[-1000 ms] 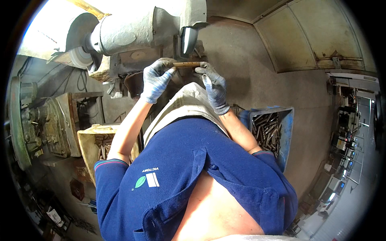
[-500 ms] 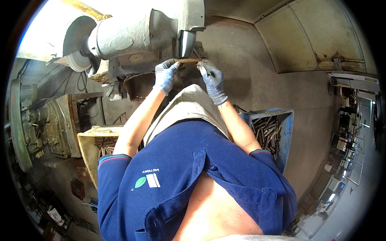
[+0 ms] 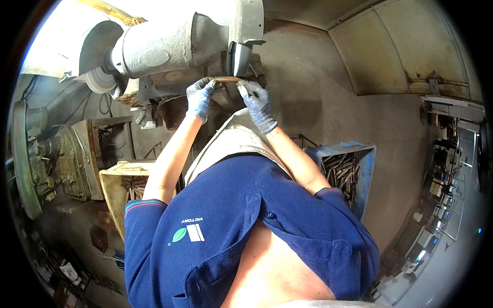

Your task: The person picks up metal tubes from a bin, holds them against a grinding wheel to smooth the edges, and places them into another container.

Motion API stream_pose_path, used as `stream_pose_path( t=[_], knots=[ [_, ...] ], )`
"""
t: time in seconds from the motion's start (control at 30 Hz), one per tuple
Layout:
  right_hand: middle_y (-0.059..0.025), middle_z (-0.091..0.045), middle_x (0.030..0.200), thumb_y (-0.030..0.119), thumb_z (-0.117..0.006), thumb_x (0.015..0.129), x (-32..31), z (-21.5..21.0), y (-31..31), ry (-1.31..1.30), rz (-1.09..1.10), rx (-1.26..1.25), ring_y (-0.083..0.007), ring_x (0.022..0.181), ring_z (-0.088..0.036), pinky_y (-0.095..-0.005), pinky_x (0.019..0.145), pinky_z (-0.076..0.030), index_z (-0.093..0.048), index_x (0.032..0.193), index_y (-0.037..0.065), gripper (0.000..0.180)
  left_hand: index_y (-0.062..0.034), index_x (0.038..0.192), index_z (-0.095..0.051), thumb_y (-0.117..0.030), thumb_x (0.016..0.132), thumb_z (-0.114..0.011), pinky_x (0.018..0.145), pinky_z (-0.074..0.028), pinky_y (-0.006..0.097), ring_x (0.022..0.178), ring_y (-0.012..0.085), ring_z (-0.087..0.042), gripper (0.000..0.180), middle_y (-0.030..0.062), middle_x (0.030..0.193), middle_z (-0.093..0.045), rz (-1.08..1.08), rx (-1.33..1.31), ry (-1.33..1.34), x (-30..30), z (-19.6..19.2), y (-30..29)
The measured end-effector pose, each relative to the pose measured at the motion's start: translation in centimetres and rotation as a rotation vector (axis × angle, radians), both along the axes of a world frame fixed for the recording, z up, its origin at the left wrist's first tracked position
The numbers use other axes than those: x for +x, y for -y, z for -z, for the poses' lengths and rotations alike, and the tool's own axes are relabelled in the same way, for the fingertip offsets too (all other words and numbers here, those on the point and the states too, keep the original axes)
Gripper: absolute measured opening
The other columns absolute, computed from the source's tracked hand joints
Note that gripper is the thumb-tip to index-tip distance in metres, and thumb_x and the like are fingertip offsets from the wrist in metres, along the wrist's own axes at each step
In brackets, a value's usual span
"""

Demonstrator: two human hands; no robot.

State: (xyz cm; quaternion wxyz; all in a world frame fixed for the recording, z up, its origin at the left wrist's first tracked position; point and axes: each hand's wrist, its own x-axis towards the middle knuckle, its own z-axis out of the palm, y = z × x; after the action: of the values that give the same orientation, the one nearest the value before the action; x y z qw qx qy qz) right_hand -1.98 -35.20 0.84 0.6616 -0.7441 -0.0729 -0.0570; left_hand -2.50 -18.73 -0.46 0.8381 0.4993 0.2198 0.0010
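Observation:
Between my two gloved hands a slim brownish metal rod (image 3: 227, 79) lies crosswise, just under the near edge of a grinding wheel (image 3: 242, 60). My left hand (image 3: 200, 98) pinches its left end, fingers closed. My right hand (image 3: 258, 105) is closed on the right end, thumb and fingertips together. Whether the rod touches the wheel I cannot tell. The wheel sits at the right end of a grey bench grinder (image 3: 159, 46). Both gloves are grey-blue and smudged.
On my left stands a yellowish crate (image 3: 112, 192) with metal rods (image 3: 134, 186) in it. A blue crate (image 3: 367, 177) on my right holds several similar rods (image 3: 341, 173). The grinder's second wheel (image 3: 100, 80) is at far left, with a green machine (image 3: 67, 159) below it.
Both hands have shifted to the left together, carrying the rod along the wheel's near edge. My grip on both ends looks the same.

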Motion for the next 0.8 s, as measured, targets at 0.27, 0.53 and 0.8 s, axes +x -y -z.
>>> stream_pose_path(
  t=[0.27,0.53,0.8],
  knots=[
    [-0.0010,-0.063,0.073,0.020,-0.066,0.083,0.8,1.6,3.4,-0.210,0.037,0.070,-0.0065,0.069,-0.054,-0.0252,0.066,-0.045,-0.068,0.082,0.002,0.018,0.0056,0.091,-0.064,-0.004,0.084,-0.061,0.064,-0.052,0.025,0.070,0.0158,-0.064,0.012,0.0103,0.081,-0.067,0.062,0.142,-0.008,1.9,2.1,2.9],
    [-0.0004,-0.065,0.079,0.016,-0.065,0.084,0.4,0.8,0.0,-0.194,-0.025,0.208,-0.0063,0.074,-0.054,-0.0243,0.070,-0.045,-0.068,0.088,0.001,0.016,0.0012,0.090,-0.064,-0.003,0.085,-0.059,0.061,-0.050,0.025,0.066,0.0140,-0.061,0.008,0.0085,0.079,-0.066,-0.012,0.068,-0.047,1.1,2.0,-0.3],
    [-0.0105,-0.066,0.093,0.006,-0.068,0.078,-1.1,0.1,-0.1,0.154,-0.023,-0.066,-0.0176,0.094,-0.062,-0.0289,0.086,-0.048,-0.067,0.092,-0.001,0.016,0.0005,0.092,-0.064,-0.004,0.085,-0.061,0.062,-0.047,0.022,0.068,0.0098,-0.060,0.009,0.0050,0.079,-0.066,0.012,0.129,0.035,-2.0,-1.3,-1.6]
  ],
)
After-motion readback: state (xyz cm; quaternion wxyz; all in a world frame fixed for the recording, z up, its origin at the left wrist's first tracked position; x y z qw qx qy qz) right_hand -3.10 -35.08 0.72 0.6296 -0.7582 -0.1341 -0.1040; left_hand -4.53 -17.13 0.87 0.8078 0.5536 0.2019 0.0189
